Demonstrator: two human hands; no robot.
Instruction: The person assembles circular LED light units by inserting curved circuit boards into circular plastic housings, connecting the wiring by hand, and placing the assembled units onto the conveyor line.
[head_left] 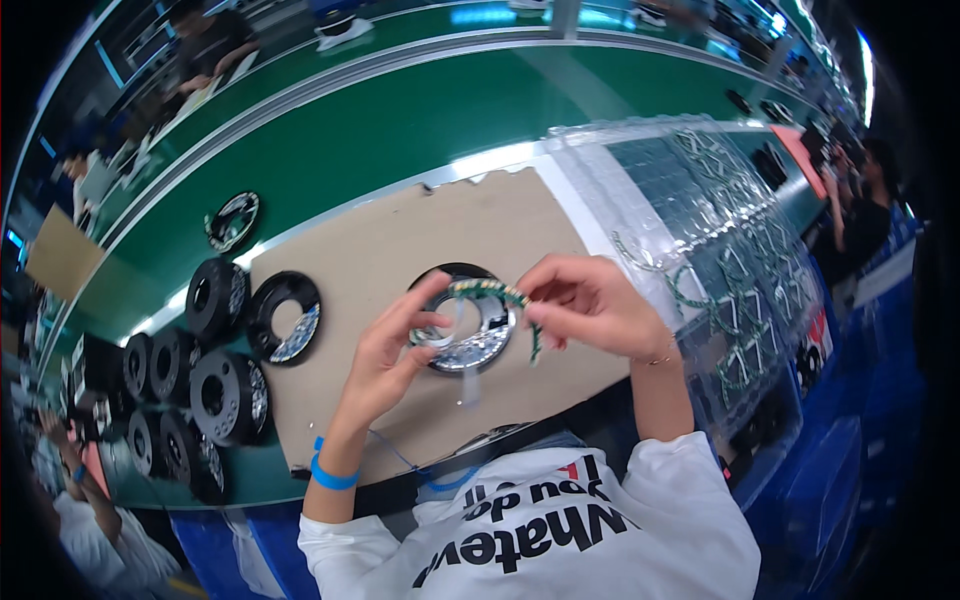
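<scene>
The right hand (605, 312) has its thumb and index finger closed on a curved green strip (488, 287) dotted with pale, bead-like parts, pinching it toward its right side. From that pinch the longer part arcs leftward, away from the fingertips, while a shorter tail hangs down just below them. The left hand (385, 345) is at the other side, fingers bent and thumb apart from the index finger; the strip's left end is right by that index fingertip, though I cannot tell whether they touch. A small pale band (432, 338) shows between the left thumb and fingers, and whether it is gripped is unclear. Beneath the strip, a black ring with a shiny silvery face (472, 355) lies on a brown cardboard sheet (370, 235), its upper part crossed by the strip in this view
</scene>
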